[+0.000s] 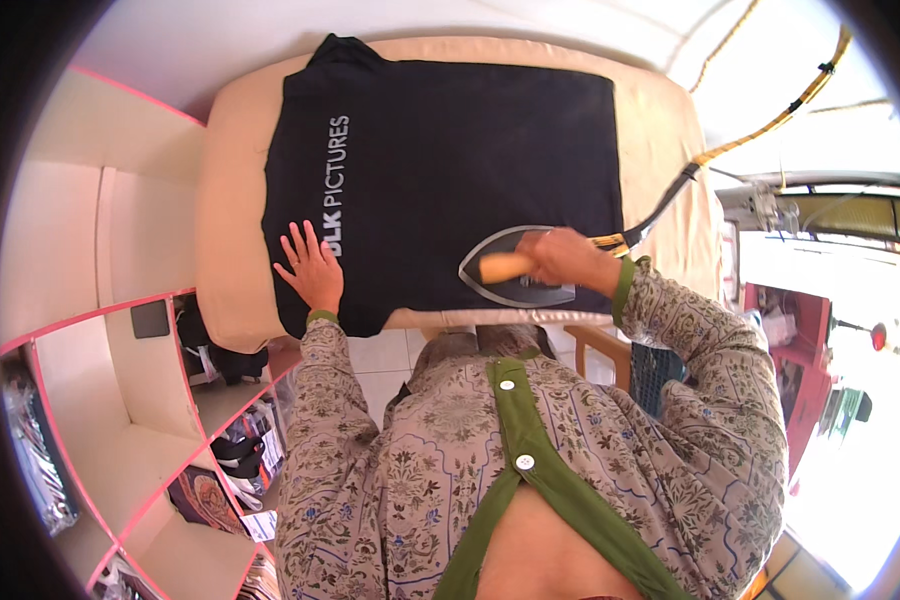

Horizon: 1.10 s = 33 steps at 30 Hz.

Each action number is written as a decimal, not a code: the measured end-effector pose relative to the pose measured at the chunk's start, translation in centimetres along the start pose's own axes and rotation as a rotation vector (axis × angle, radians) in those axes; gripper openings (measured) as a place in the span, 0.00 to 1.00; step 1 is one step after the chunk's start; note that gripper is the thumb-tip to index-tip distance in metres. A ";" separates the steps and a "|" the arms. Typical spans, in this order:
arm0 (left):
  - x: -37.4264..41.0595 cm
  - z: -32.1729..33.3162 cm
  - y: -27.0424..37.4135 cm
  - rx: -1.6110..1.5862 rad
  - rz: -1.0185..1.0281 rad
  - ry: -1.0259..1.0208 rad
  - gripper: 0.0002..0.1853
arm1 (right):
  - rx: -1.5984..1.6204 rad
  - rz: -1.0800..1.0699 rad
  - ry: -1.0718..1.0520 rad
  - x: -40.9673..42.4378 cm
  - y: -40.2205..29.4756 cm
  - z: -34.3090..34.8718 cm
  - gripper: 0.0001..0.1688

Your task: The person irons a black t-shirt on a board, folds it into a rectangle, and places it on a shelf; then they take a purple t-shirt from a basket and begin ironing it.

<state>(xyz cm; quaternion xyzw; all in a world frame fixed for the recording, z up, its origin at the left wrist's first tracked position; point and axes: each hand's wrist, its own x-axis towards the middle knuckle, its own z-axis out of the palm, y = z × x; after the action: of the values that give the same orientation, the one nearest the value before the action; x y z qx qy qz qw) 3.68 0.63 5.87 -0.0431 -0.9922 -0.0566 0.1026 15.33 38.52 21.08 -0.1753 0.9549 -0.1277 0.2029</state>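
A black printed T-shirt (450, 165) lies spread on a padded ironing table with a beige cover (660, 150). My right hand (566, 259) grips the wooden handle of a clothes iron (510, 292), slightly blurred. The iron sits on the shirt near the table's front edge, its tip pointing left. From the back of the iron, a wrapped cord (667, 196) runs up to the right. My left hand (313, 270) rests flat with its fingers spread on the shirt's left part, beside the pale lettering, and holds nothing.
White shelves with pink edges (109, 311) stand at the left, some holding packed clothes (247, 450). A wooden chair (600, 349) is below the table's front edge. A pink cabinet (802, 367) stands at the right. A pale wall rises behind the table.
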 end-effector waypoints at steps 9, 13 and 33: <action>-8.6 -4.2 11.5 -0.609 0.944 -0.094 0.20 | 0.110 0.857 0.459 -4.7 11.1 -2.3 0.17; -12.0 -4.3 19.6 -0.587 1.097 -0.097 0.15 | 0.261 0.874 0.365 -5.5 12.6 -3.5 0.19; -11.3 -4.6 2.7 -0.245 0.377 -0.102 0.12 | 0.021 0.096 0.237 -5.3 -0.5 1.9 0.13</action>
<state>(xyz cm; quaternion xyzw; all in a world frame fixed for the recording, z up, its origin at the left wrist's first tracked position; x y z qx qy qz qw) 15.92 1.94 8.23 -0.2427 -0.9562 -0.1540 0.0553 20.87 39.79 21.40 -0.1111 0.9781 -0.1475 0.0961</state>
